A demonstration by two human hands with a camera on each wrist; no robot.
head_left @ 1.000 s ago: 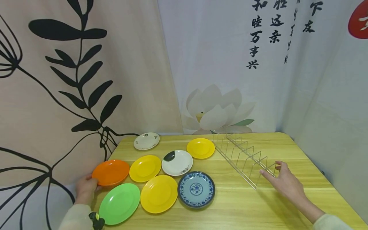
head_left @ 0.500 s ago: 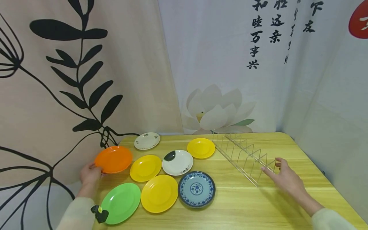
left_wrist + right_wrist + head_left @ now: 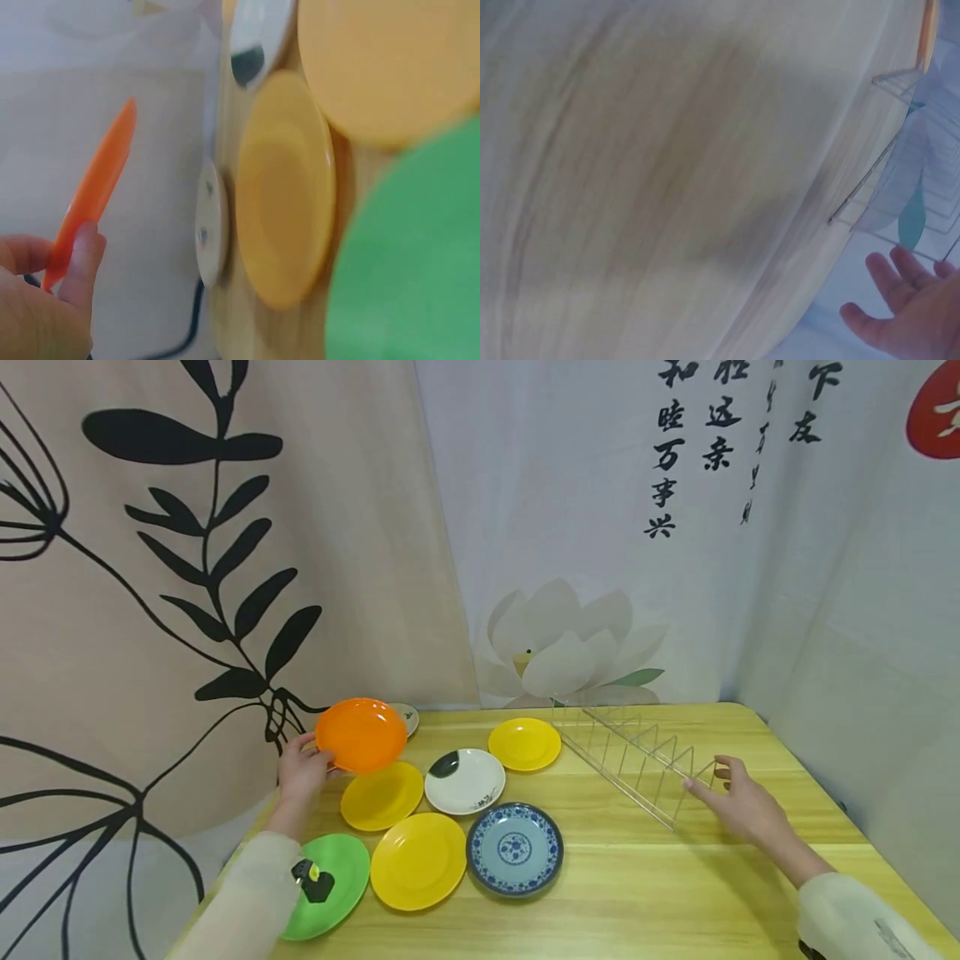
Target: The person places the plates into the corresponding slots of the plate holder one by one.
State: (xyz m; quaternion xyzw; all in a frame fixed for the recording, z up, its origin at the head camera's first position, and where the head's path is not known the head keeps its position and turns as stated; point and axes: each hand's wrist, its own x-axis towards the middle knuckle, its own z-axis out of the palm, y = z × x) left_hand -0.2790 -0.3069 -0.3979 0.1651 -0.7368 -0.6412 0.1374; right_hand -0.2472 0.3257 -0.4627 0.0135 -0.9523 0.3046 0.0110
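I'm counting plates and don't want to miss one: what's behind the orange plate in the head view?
To the right of the orange plate, part of a white plate peeks out, with curtain above. The rest of that white plate is hidden in this view.

I get a bright, evenly lit head view with a faint shadow on the surface [image 3: 615,902], but hazy, blurred wrist views, the right one greyer and bowed.

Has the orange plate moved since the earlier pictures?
Yes: in the head view, the orange plate went right and upward, now partly hiding the far white plate.
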